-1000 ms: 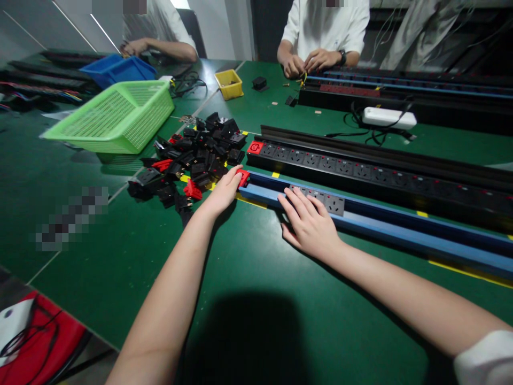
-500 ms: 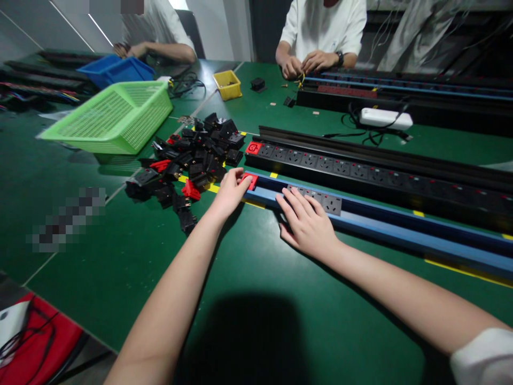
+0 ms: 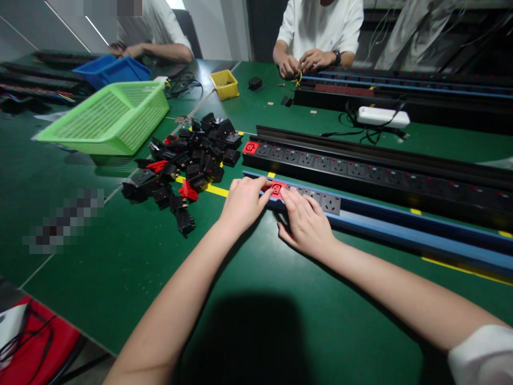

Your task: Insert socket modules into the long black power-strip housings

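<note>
Inside the blue rail (image 3: 404, 232), near its left end, sits the red socket (image 3: 277, 189), face up, with the black sockets (image 3: 331, 203) to its right. At its left edge are the thumb and fingertips of the left hand (image 3: 245, 203); that grip is drawn in narrow, though whether it pinches the piece or merely pushes on it is impossible to make out. The right hand (image 3: 306, 219) lies nearly flat over the black sockets, fingers stretched, its grip wrapped round nothing, fingertips at the red socket's right side. Uneven pressure from the left hand could tilt the red socket and wedge it between the rail's walls, and a fingertip might get nipped between red and black pieces. If the right palm bears too lightly, a push could send the black sockets sliding rightward, or make the rail skid on the smooth counter (image 3: 248, 305) and knock the black bar (image 3: 340, 166) lying just behind it. A careless sweep of the left hand might scatter the heap of loose parts (image 3: 200, 155). As for what is hidden, the right fingers cover the join between red and black, so contact there is uncertain; the left hand blocks part of the rail's end; rail and bar both run out of view at the right; pieces in the heap overlap too much to count; and across the counter, a co-worker's hands (image 3: 300, 64) are too small to read clearly.
</note>
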A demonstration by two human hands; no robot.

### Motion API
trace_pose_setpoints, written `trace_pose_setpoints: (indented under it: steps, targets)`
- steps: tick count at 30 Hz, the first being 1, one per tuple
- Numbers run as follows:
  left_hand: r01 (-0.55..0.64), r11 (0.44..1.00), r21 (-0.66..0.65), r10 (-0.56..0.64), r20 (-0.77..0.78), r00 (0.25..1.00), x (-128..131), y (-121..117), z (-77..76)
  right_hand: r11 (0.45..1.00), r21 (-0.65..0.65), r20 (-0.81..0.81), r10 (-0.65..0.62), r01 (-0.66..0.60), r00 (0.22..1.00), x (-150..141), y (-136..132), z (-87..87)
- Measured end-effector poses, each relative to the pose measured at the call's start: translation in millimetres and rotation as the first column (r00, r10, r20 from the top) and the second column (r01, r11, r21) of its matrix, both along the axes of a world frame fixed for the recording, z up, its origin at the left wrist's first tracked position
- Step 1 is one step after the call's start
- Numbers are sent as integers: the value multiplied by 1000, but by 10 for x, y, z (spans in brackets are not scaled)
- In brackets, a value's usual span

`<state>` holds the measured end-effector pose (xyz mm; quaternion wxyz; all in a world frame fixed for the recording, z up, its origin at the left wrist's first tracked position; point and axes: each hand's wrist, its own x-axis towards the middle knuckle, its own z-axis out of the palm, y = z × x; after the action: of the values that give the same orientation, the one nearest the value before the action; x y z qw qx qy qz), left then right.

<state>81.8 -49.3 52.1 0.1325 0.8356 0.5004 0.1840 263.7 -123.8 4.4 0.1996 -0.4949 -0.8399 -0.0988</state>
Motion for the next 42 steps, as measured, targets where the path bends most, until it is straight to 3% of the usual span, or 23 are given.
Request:
trace_pose_setpoints:
  steps: [9, 15, 20, 25, 28, 31, 34, 35, 39, 42]
  targets:
    - [59, 995, -75, -56, 42, 998, -97, 70, 31, 1000, 12, 83, -4, 3, 997, -17, 8, 7]
    - [67, 992, -107, -58, 82, 995, -125, 106, -29, 997, -6, 165, 71, -71, 984, 15, 101, 65]
    - [106, 994, -17, -107, -51, 993, -299, 168, 55, 999, 7, 119, 45, -46, 992, 21, 136, 62]
    - [-101, 987, 123, 108, -50, 993, -710, 179, 262, 999, 48, 78, 7, -11, 997, 6, 131, 30]
    - [-230, 955, 189, 250, -87, 964, -1011, 56, 286, 999, 49, 65, 13, -16, 998, 12, 128, 19]
    - [-321, 924, 207, 337, -49, 940, -1300, -135, 158, 999, 39, 60, 29, -32, 998, 21, 127, 12]
    - [-449, 862, 236, 459, 13, 888, -1521, -293, -90, 998, 37, 64, 53, -56, 997, 25, 128, 10]
    - [-514, 833, 204, 520, 27, 854, -1568, -321, -178, 997, 41, 67, 60, -63, 996, 25, 128, 11]
    - [-618, 772, -152, 633, 85, 770, -1557, -302, -417, 995, 32, 98, 87, -90, 991, 25, 131, 24]
    - [-669, 717, -197, 693, 88, 716, -1375, -221, -434, 996, 7, 113, 92, -93, 989, 23, 136, 29]
